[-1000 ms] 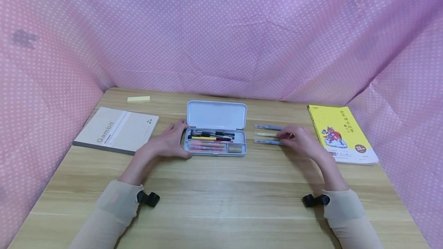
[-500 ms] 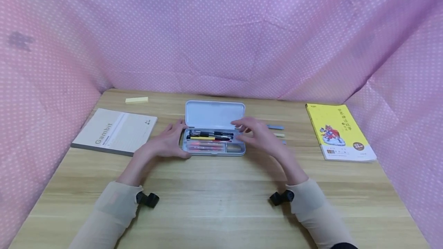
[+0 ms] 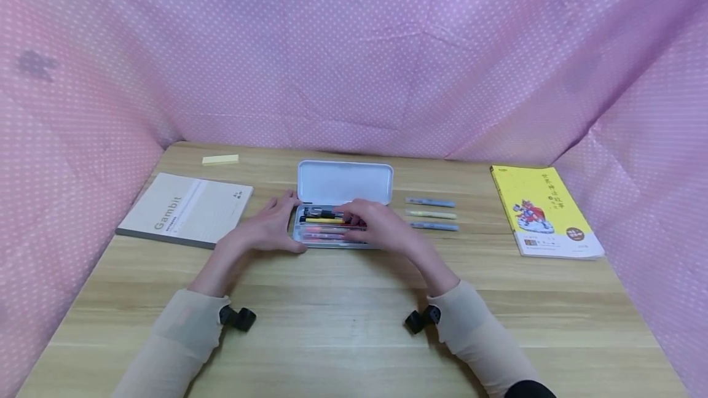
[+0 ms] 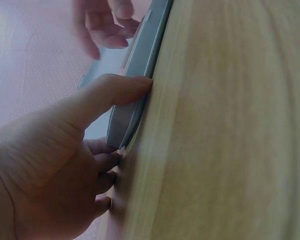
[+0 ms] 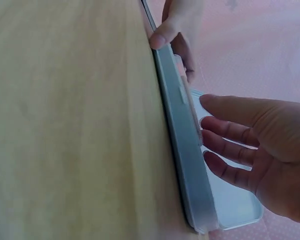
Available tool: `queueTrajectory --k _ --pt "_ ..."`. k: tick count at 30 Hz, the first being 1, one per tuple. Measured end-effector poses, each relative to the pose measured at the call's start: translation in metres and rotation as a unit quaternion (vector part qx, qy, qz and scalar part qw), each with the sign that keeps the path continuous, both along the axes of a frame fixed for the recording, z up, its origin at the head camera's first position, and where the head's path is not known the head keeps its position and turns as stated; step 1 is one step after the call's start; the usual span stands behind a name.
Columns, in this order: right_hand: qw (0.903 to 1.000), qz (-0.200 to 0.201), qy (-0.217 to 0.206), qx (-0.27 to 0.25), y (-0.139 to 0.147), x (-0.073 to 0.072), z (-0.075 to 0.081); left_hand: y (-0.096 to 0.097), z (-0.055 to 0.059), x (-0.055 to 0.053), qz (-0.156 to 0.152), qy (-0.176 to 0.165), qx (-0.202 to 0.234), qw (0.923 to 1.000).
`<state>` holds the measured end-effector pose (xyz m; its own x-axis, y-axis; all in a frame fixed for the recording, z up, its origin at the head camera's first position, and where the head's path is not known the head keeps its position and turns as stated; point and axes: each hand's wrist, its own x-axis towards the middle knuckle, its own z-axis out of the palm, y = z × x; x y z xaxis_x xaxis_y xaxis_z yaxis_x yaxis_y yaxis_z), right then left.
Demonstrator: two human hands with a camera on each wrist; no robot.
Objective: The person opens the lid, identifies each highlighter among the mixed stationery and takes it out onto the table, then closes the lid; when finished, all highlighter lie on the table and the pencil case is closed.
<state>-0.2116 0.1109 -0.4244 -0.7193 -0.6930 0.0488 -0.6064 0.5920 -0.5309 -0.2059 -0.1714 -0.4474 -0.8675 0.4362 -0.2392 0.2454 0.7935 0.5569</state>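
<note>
A pale blue pencil case (image 3: 345,180) lies with its lid up in the middle of the table. My left hand (image 3: 268,226) holds its left end, thumb at the front wall and fingers at the end, as the left wrist view shows. Inside are black pens (image 3: 321,214), a yellow pen (image 3: 323,221) and pink pens (image 3: 323,232). My right hand (image 3: 378,226) is over the case's right half, fingers loosely bent and thumb apart. Nothing shows between them in the right wrist view. It hides the right part of the tray.
Right of the case lie a blue pen (image 3: 430,202), a yellow-green pen (image 3: 431,214) and another blue pen (image 3: 434,226). Further right is a yellow book (image 3: 544,210). A grey notebook (image 3: 185,209) and a pale yellow strip (image 3: 220,159) lie at the left.
My right hand has left the three pens at the right and moved left over the pencil case. The pens stay on the table. My left hand has kept its place.
</note>
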Motion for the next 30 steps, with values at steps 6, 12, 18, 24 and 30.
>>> queueTrajectory --k 6,12,18,24,30 --pt "0.9988 0.022 0.034 0.029 -0.0024 0.0018 -0.0037 -0.001 -0.0003 0.0012 0.004 -0.003 -0.005 1.0" --pt "0.9986 0.016 0.037 0.033 -0.0019 0.0039 -0.0036 -0.0002 -0.0005 0.0011 0.006 -0.001 -0.009 0.9999" --pt "0.9985 0.012 0.032 0.043 -0.0015 0.0044 -0.0027 0.0003 -0.0003 0.0 0.006 -0.002 -0.009 0.9999" --pt "0.998 0.015 0.038 0.049 -0.0025 0.0039 -0.0018 0.0009 -0.0014 -0.0009 0.009 0.001 -0.014 0.9999" --pt "0.9974 0.015 0.047 0.053 -0.0022 0.0041 -0.0029 0.0013 -0.0022 -0.0014 0.007 -0.001 -0.008 0.9999"
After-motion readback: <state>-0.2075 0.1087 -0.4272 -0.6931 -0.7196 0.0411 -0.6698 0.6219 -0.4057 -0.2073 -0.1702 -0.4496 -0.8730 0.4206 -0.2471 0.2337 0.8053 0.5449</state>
